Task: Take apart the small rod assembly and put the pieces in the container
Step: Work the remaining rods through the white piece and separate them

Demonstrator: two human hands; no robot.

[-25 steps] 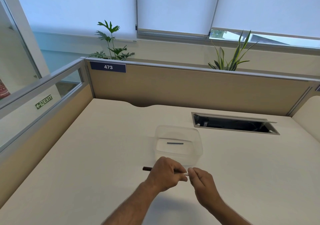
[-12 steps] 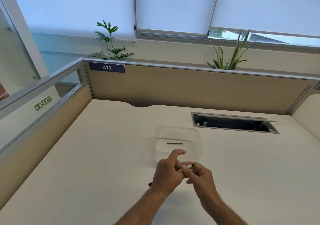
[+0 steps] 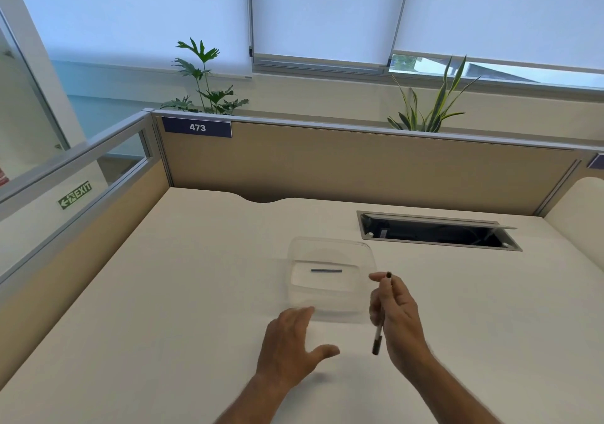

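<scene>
A clear plastic container stands on the cream desk, and one short dark rod piece lies flat inside it. My right hand holds a thin rod assembly nearly upright at the container's right edge. The assembly has a clear middle and dark ends, one end poking above my fingers, the other hanging below my palm. My left hand hovers open just in front of the container's near wall, fingers spread, holding nothing.
An open cable slot is cut into the desk behind and right of the container. Tan partition walls close the desk at the back and left. Two potted plants stand behind the back partition.
Both hands were together on the rod in front of the container. Now my left hand has let go and opened, and my right hand has carried the rod up to the container's right side.
</scene>
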